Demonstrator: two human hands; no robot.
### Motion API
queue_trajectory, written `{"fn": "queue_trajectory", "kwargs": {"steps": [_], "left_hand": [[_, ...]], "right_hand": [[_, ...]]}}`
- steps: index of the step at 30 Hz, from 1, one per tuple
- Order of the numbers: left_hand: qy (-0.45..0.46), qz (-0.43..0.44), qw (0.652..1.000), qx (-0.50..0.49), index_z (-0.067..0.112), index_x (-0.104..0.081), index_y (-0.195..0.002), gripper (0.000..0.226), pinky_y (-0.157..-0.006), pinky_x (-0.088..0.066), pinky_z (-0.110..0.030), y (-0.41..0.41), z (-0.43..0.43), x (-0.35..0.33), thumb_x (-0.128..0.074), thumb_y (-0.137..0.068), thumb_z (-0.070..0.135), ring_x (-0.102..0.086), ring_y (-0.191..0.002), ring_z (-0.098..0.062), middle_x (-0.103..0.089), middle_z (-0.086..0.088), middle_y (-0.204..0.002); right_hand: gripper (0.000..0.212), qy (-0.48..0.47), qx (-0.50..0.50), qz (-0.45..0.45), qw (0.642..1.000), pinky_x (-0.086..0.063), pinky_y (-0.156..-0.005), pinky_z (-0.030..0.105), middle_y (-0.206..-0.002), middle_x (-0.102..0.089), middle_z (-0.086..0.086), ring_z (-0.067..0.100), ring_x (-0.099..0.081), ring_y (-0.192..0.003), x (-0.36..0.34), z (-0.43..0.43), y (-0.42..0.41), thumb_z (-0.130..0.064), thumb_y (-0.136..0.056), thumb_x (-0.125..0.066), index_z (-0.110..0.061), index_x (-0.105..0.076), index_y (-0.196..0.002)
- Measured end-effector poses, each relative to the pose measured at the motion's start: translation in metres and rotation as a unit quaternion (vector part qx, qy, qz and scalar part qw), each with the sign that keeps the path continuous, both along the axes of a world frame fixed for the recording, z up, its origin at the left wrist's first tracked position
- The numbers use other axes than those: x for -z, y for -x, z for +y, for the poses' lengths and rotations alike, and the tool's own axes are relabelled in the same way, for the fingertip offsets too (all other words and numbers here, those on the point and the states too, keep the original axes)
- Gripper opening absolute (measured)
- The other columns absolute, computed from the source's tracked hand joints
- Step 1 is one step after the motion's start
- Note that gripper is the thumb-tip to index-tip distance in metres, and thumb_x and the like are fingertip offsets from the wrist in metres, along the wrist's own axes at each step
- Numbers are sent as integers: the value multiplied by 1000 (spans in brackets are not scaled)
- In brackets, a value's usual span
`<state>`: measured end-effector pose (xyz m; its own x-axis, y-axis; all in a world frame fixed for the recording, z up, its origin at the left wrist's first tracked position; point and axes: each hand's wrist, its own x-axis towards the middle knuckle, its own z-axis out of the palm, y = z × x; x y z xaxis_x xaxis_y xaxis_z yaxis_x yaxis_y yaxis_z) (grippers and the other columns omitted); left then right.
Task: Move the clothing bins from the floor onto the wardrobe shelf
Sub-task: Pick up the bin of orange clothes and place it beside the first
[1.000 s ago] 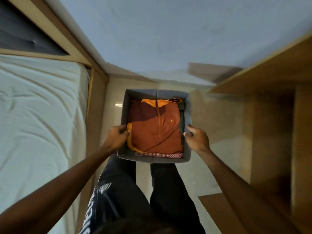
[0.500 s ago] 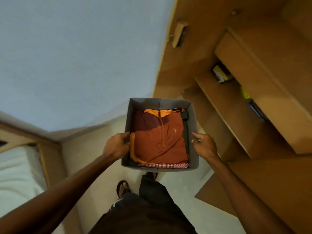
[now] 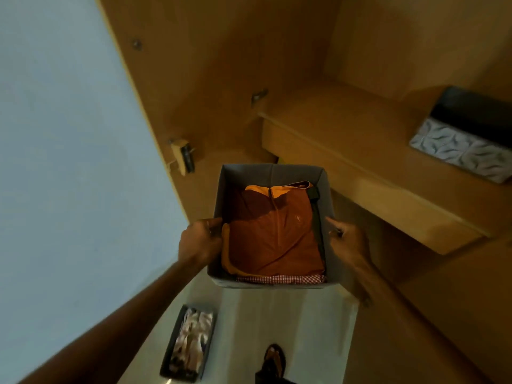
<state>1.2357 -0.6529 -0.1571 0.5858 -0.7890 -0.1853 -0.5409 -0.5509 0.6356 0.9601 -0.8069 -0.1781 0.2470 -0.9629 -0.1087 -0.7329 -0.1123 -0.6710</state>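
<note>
Head view, count of bins: three. One grey bin (image 3: pixel 273 173) is held in the air, just before the wardrobe shelf (image 3: pixel 346 128) and lower than its front edge. It contains a folded orange garment (image 3: pixel 271 236) over a checked cloth (image 3: pixel 279 279). Left hand (image 3: pixel 198 239) grips the left wall; right hand (image 3: pixel 346 239) grips the right wall, thumb on the rim. One patterned bin (image 3: pixel 457 153) stands at the right end of the shelf. One dark bin (image 3: pixel 180 377) with pale fabric stands on the floor (image 3: pixel 291 328), near one sandalled foot (image 3: pixel 274 358). The open wardrobe door (image 3: pixel 194 79) stands left of the held bin.
</note>
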Motion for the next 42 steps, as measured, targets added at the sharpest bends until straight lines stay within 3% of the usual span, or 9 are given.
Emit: {"fn": "queue_trajectory", "kwargs": {"steps": [11, 14, 20, 24, 29, 34, 36, 40, 42], "left_hand": [[70, 1, 991, 111, 17, -60, -131, 40, -73, -53, -26, -10, -210, -42, -58, -91, 19, -70, -90, -22, -66, -7, -127], [84, -31, 984, 151, 24, -66, -123, 36, -73, -52, -25, -21, -282, -44, -58, -88, 18, -69, -92, -21, -70, -3, -119], [72, 3, 963, 258, 29, -66, -121, 39, -85, -58, -42, -43, -417, -35, -54, -85, 20, -69, -99, -24, -71, -3, -117], [96, -50, 941, 321, 25, -63, -127, 42, -88, -55, -35, -34, -502, -48, -54, -88, 13, -65, -108, -24, -66, 0, -126], [37, 78, 899, 429, 20, -38, -146, 80, -106, -39, -33, -9, -565, -64, -72, -79, 48, -42, -136, -21, -40, -4, -152], [12, -44, 835, 549, 28, -23, -152, 95, -117, -18, -37, -6, -583, -49, -73, -76, 54, 1, -147, -16, 12, 2, -160], [28, -57, 839, 541, 28, -25, -152, 88, -116, -25, -41, -1, -591, -38, -67, -80, 56, -8, -149, -24, 15, -4, -162], [73, -124, 871, 470, 25, -30, -149, 82, -109, -37, -46, 22, -616, -28, -57, -81, 61, -27, -143, -33, -3, -9, -162], [121, -166, 886, 416, 21, -29, -149, 75, -111, -34, -46, 33, -621, -27, -56, -87, 54, -27, -142, -34, -9, -11, -160]], "right_hand": [[42, 79, 80, -26, 993, -29, -40, 12, -66, -60, -9, 2, -48, -37, -57, -162, 16, -5, -94, -48, -22, -59, -131], [42, 91, 123, -28, 988, -42, -52, 19, -110, -73, 6, 9, -63, -62, -56, -210, 15, -6, -94, -49, -23, -60, -130], [38, 74, 177, -6, 981, -47, -80, 27, -120, -69, 7, 29, -65, -106, -62, -288, 6, -4, -91, -52, -22, -67, -122], [32, 50, 219, 22, 974, -49, -87, 36, -116, -70, 12, 35, -63, -107, -71, -335, 3, -5, -88, -53, -17, -73, -111], [42, 36, 233, 21, 971, -47, -91, 37, -125, -63, 17, 35, -59, -113, -96, -385, 4, -13, -87, -62, -15, -58, -129], [76, 20, 99, 25, 995, -47, -94, 26, -131, -51, -1, 21, -50, -124, -94, -390, 13, -61, -66, -77, -15, -61, -125], [88, -19, 52, 18, 998, -38, -99, 7, -144, -30, -3, 13, -32, -132, -92, -391, 18, -43, -64, -86, -13, -49, -138], [107, -23, 38, 100, 994, -31, -108, 18, -152, -16, 4, 23, -27, -137, -95, -411, 24, -26, -64, -88, -26, -27, -151], [96, 36, 84, 73, 993, -41, -92, 8, -154, -18, 14, 34, -38, -133, -90, -421, 26, -15, -71, -81, -24, -27, -150]]}}
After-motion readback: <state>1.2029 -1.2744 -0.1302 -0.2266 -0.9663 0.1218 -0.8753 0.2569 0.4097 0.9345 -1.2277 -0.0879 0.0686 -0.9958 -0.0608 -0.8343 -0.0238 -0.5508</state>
